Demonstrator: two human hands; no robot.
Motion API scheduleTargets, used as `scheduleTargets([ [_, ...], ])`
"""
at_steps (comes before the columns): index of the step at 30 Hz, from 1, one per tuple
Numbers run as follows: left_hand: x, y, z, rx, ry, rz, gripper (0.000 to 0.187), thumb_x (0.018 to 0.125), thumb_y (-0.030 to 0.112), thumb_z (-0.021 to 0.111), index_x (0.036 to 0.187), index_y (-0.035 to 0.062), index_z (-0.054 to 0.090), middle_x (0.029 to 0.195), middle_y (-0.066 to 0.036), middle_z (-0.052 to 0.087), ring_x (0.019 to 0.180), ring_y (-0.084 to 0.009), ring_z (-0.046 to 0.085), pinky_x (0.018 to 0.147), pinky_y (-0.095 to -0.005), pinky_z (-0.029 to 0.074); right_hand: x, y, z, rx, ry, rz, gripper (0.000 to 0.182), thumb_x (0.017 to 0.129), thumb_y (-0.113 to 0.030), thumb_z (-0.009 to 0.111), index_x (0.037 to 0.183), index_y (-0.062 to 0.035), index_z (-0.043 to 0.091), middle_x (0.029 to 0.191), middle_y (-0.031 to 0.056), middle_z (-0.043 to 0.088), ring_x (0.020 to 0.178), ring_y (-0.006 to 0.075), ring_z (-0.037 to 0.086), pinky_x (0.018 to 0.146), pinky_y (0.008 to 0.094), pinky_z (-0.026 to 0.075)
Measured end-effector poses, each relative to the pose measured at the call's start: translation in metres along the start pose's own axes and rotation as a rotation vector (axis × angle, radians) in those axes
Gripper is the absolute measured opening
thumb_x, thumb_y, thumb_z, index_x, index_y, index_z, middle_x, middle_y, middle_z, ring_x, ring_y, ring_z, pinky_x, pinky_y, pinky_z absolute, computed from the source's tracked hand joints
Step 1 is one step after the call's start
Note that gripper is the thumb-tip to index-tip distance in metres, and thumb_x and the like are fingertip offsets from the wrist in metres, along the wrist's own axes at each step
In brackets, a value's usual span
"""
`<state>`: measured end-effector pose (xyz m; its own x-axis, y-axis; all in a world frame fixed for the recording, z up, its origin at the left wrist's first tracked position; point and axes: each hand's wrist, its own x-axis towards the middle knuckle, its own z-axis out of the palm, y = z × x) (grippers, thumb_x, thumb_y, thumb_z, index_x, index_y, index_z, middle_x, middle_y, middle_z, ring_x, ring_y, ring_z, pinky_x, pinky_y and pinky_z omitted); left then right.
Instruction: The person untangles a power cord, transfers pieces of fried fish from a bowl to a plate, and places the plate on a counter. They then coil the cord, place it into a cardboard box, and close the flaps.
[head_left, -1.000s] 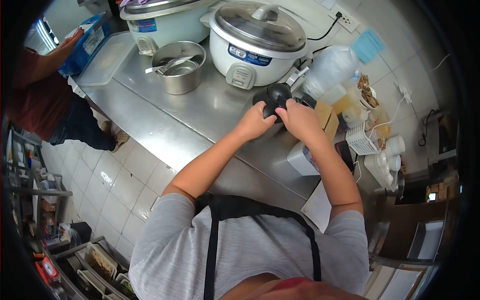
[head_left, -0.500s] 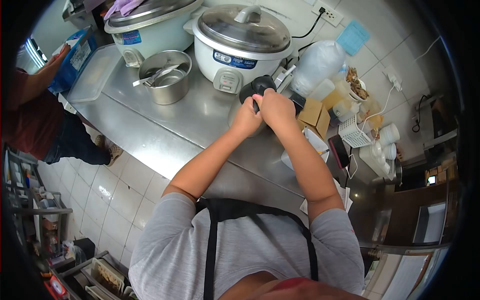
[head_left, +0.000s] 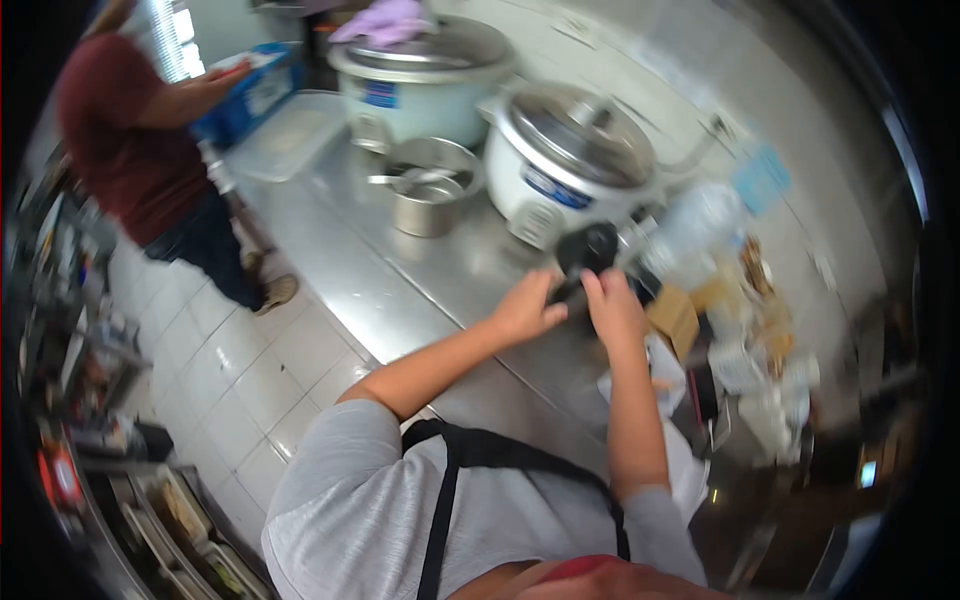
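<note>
On the steel counter stands a black-topped vessel with a black handle (head_left: pixel 570 289); its black top (head_left: pixel 588 247) faces me, and its lower body is mostly hidden behind my hands. My left hand (head_left: pixel 527 306) is on the left of the handle, thumb and fingers apart, at or very near its end. To the right, my right hand (head_left: pixel 617 308) has its thumb and forefinger up and apart beside the handle. Blur hides whether either hand touches it. Just behind the vessel is a white rice cooker (head_left: pixel 570 165) with a metal lid.
A metal pot (head_left: pixel 425 213) with utensils stands left on the counter (head_left: pixel 340 255), near a second rice cooker (head_left: pixel 415 110) topped by a purple cloth (head_left: pixel 385 22). A cardboard box (head_left: pixel 675 318) and bagged items crowd the right. Another person (head_left: pixel 135 150) stands at far left by a blue crate (head_left: pixel 262 90).
My hands, which were together around the black handle, have come apart and loosened. My view has swung left, shifting the scene rightward and showing more of the other person.
</note>
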<state>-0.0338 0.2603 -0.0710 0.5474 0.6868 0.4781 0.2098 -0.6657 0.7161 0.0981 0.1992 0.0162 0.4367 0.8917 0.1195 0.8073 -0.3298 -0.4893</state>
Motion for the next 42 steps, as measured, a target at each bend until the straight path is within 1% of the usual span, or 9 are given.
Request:
scheduleTargets([
  [4, -0.088, 0.008, -0.072, 0.063, -0.299, -0.327, 0.037, 0.071, 0.021, 0.059, 0.101, 0.0033, 0.047, 0.083, -0.013, 0.050, 0.077, -0.0237, 0.050, 0.068, -0.0318, 0.040, -0.065, 0.036, 0.057, 0.362, -0.379, -0.188, 0.024, 0.078, -0.024, 0.050, 0.073, -0.0012, 0.052, 0.069, 0.0182, 0.055, 0.064, 0.0300, 0.054, 0.058, 0.0359, 0.042],
  [5, -0.111, 0.016, -0.087, 0.029, -0.441, -0.476, 0.032, 0.073, 0.021, 0.058, 0.098, 0.0033, 0.050, 0.080, -0.012, 0.052, 0.077, -0.0211, 0.052, 0.069, -0.0302, 0.041, -0.087, 0.036, 0.069, 0.352, -0.569, -0.282, 0.020, 0.079, -0.021, 0.048, 0.073, -0.0027, 0.053, 0.057, 0.0059, 0.052, 0.051, 0.0131, 0.049, 0.049, 0.0283, 0.040],
  [7, -0.164, 0.032, -0.093, -0.169, -0.465, -0.534, 0.024, 0.077, 0.020, 0.055, 0.093, 0.0018, 0.053, 0.078, -0.008, 0.056, 0.077, -0.0162, 0.054, 0.070, -0.0277, 0.042, -0.122, 0.052, 0.111, 0.400, -1.108, -0.138, 0.023, 0.077, -0.023, 0.050, 0.079, -0.0009, 0.056, 0.069, 0.0141, 0.057, 0.064, 0.0216, 0.055, 0.060, 0.0321, 0.042],
  [17, -0.311, 0.080, -0.022, -0.341, -0.549, -0.741, 0.021, 0.081, 0.022, 0.050, 0.077, 0.0015, 0.054, 0.069, -0.002, 0.051, 0.068, -0.0085, 0.044, 0.060, -0.0254, 0.037, -0.194, 0.075, 0.114, 0.348, -1.499, -0.559, 0.028, 0.076, -0.025, 0.051, 0.083, 0.0010, 0.058, 0.071, 0.0109, 0.059, 0.067, 0.0162, 0.055, 0.062, 0.0276, 0.042],
  [20, -0.342, 0.107, -0.039, -0.365, -0.619, -0.869, 0.033, 0.075, 0.023, 0.054, 0.097, -0.0017, 0.054, 0.096, -0.012, 0.057, 0.083, -0.0153, 0.051, 0.072, -0.0311, 0.041, -0.204, 0.080, 0.114, 0.327, -1.562, -0.611, 0.028, 0.076, -0.025, 0.051, 0.083, 0.0012, 0.058, 0.071, 0.0105, 0.059, 0.067, 0.0158, 0.055, 0.062, 0.0276, 0.042],
  [28, -0.441, 0.144, -0.034, -0.729, -0.218, -1.147, 0.030, 0.079, 0.022, 0.051, 0.100, 0.0015, 0.054, 0.093, -0.008, 0.057, 0.082, -0.0147, 0.049, 0.073, -0.0287, 0.041, -0.222, 0.072, 0.112, 0.273, -1.613, -0.655, 0.029, 0.076, -0.026, 0.053, 0.081, 0.0018, 0.058, 0.070, 0.0088, 0.059, 0.066, 0.0134, 0.054, 0.061, 0.0268, 0.042],
  [37, -0.484, 0.150, -0.069, -0.212, 0.232, -0.623, 0.024, 0.080, 0.024, 0.048, 0.091, 0.0034, 0.054, 0.084, -0.003, 0.056, 0.078, -0.0161, 0.050, 0.073, -0.0278, 0.039, -0.245, 0.019, 0.076, 0.288, -1.448, -0.514, 0.020, 0.072, -0.019, 0.060, 0.077, 0.0003, 0.057, 0.065, 0.0030, 0.056, 0.063, 0.0069, 0.047, 0.059, 0.0231, 0.040],
  [40, -0.459, 0.204, -0.109, -0.276, 0.746, -1.021, 0.020, 0.084, 0.022, 0.041, 0.083, 0.0056, 0.052, 0.077, -0.003, 0.054, 0.074, -0.0118, 0.048, 0.066, -0.0273, 0.040, -0.235, 0.037, 0.083, 0.327, -1.432, -0.621, 0.020, 0.071, -0.018, 0.061, 0.080, -0.0007, 0.057, 0.066, 0.0020, 0.056, 0.063, 0.0077, 0.047, 0.060, 0.0235, 0.041],
  [42, -0.475, 0.198, -0.119, -0.748, 0.976, -0.766, 0.025, 0.084, 0.029, 0.043, 0.084, 0.0061, 0.052, 0.062, -0.002, 0.045, 0.055, -0.0087, 0.042, 0.049, -0.0232, 0.035, -0.233, 0.032, 0.087, 0.313, -1.442, -0.663, 0.020, 0.071, -0.018, 0.061, 0.081, -0.0009, 0.057, 0.067, 0.0020, 0.056, 0.063, 0.0080, 0.048, 0.060, 0.0238, 0.041],
])
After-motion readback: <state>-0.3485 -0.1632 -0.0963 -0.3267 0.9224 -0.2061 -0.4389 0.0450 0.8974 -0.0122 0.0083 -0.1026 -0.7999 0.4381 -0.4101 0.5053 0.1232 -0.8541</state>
